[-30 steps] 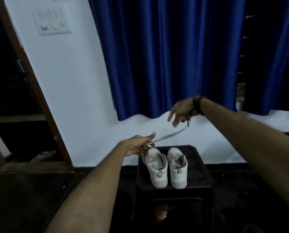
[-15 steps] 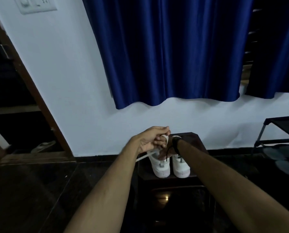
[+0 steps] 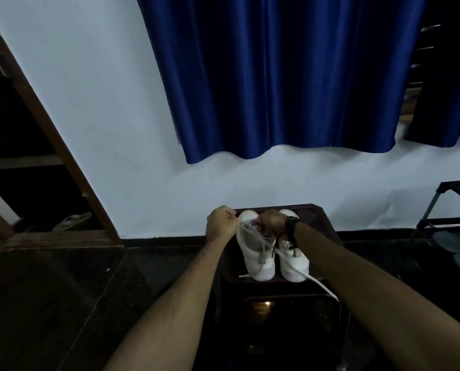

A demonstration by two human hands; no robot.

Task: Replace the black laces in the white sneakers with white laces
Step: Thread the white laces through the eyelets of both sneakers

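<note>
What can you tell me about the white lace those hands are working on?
The white lace is a flat, cloth-looking strip, threaded in the left sneaker on the dark stool. Its upper part runs to the left hand, which pinches it near the shoe's collar; the right hand appears to hold it there too. One loose end lies by the toe; another long tail trails across the right sneaker and past the stool's front edge.

Stool (image 3: 328,231) edges free L & R; wall (image 3: 170,210) close behind sneakers (image 3: 261,261) blocks far side.

White sneakers (image 3: 261,259), white lace (image 3: 320,285) — deep blue curtain (image 3: 277,76).
</note>
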